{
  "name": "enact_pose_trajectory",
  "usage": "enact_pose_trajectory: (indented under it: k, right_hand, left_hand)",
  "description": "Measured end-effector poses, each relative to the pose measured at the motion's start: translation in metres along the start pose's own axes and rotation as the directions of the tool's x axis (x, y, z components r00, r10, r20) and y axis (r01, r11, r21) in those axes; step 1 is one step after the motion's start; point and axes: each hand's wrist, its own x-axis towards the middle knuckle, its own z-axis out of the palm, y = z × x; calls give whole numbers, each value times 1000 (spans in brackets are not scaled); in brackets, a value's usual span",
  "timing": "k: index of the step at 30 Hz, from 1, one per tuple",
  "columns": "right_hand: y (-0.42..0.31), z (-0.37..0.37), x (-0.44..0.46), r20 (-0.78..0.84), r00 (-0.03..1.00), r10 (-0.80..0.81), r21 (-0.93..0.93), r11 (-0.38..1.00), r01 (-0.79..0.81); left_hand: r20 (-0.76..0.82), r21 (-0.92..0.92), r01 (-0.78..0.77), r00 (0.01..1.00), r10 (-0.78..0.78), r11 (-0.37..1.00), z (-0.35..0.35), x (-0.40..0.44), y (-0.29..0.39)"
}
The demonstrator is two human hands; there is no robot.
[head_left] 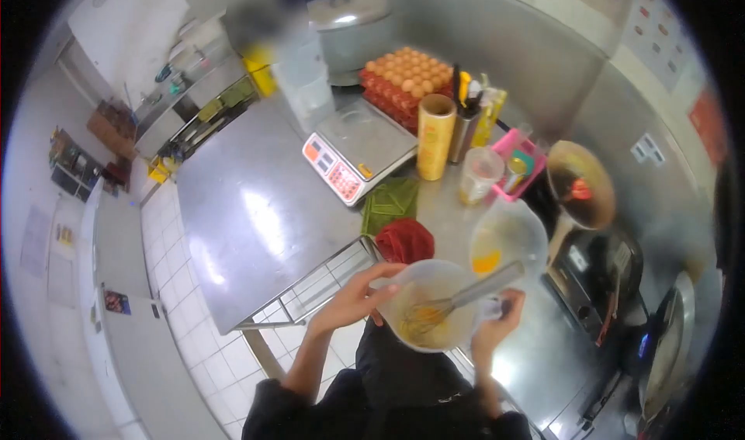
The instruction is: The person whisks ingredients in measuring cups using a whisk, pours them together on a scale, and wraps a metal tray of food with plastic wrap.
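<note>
A translucent white plastic jug point(459, 337) is held up in front of my body, its mouth facing the camera. My left hand point(358, 299) is closed on its left rim, thumb over the edge. My right hand point(499, 322) is wrapped round the jug's handle on the right. Inside rests a whisk point(434, 310), its wires in a pale yellowish liquid and its grey handle slanting out over the right rim; neither hand grips it. Just beyond stands a second white container point(518, 226) with something orange-yellow in it. A dark red cloth point(405, 240) lies close behind the jug.
A digital scale point(335, 168), green cloth point(389, 206), yellow roll point(435, 137) and egg trays point(392, 102) stand on the steel table point(248, 199). To the right are a pink basket point(535, 164), a frying pan point(583, 184) and a black stove point(597, 273).
</note>
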Motion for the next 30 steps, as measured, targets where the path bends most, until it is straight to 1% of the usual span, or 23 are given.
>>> enact_pose_trajectory:
  k: [1, 3, 4, 6, 7, 8, 9, 10, 11, 12, 14, 15, 17, 18, 20, 21, 23, 24, 26, 27, 29, 30]
  right_hand:
    - [-1, 16, 3, 30, 999, 36, 17, 999, -37]
    - [-1, 53, 14, 85, 996, 1, 38, 999, -5]
    - [-3, 74, 20, 119, 993, -11, 55, 998, 5]
    - [-16, 123, 33, 133, 988, -72, 102, 993, 58]
    - [-24, 147, 38, 202, 978, -42, 121, 992, 17]
    - [-29, 170, 45, 272, 962, -8, 132, 991, -29]
    - [-29, 193, 52, 274, 962, -9, 126, 992, -26]
    - [-24, 222, 60, 336, 942, 6, 163, 984, -64]
    - [-21, 251, 69, 391, 920, 18, 198, 975, -104]
    - [-19, 274, 77, 386, 922, 30, 179, 978, -107]
    - [-19, 324, 101, 445, 891, -87, 154, 988, 19]
    - [-17, 346, 112, 421, 903, -86, 145, 989, 26]
    - [-11, 382, 130, 508, 861, -35, 58, 998, 6]
    - [-6, 397, 138, 485, 874, -29, 47, 999, 7]
    - [5, 427, 152, 512, 859, 1, 41, 999, -25]
    - [15, 440, 157, 495, 869, 2, 34, 999, -22]
    - [30, 459, 166, 466, 880, 90, -12, 995, -95]
    - [29, 463, 166, 447, 890, 89, -15, 996, -92]
    - [27, 467, 166, 455, 881, 131, -74, 991, -110]
    - [33, 470, 167, 431, 892, 135, -80, 991, -112]
    - [45, 473, 164, 407, 908, -95, -143, 976, 166]
    - [36, 469, 164, 389, 918, -77, -160, 976, 149]
  left_hand:
    - [-72, -13, -36, 997, 35, 999, -13, -1, -9]
    - [-240, -154, 7, 970, -44, 988, -35, -5, -2]
    - [-255, -158, -19, 967, -22, 987, -50, -4, -1]
    - [-379, -101, -6, 925, -32, 995, -86, 0, 0]
    - [-425, -97, 6, 904, -47, 995, -106, 5, -2]
    - [-427, -100, -4, 903, -39, 995, -127, 12, -2]
    - [-451, -47, -24, 893, 0, 999, -150, 20, -1]
    - [-469, 8, -43, 882, 42, 999, -176, 29, 0]
    - [-490, 23, -59, 869, 62, 998, -203, 42, -1]
    - [-477, 9, -54, 877, 51, 999, -225, 50, 2]
    - [-497, 100, -45, 863, 89, 994, -275, 77, 15]
    - [-473, 104, -56, 876, 99, 993, -300, 94, 20]
    - [-455, 187, -99, 873, 175, 977, -345, 134, 21]
    - [-430, 189, -109, 884, 182, 976, -366, 156, 23]
    - [-325, 257, -142, 919, 224, 956, -404, 200, 26]
    - [-306, 257, -154, 924, 231, 954, -419, 222, 22]
    - [-229, 316, -196, 934, 275, 928, -442, 264, 12]
    - [-209, 316, -210, 936, 284, 925, -448, 278, 7]
    - [-90, 393, -227, 955, 283, 891, -457, 304, -5]
    - [-64, 392, -242, 955, 289, 888, -465, 318, -15]
    - [-44, 537, -299, 924, 380, 789, -475, 339, -35]
    - [-18, 531, -306, 928, 371, 791, -470, 337, -24]
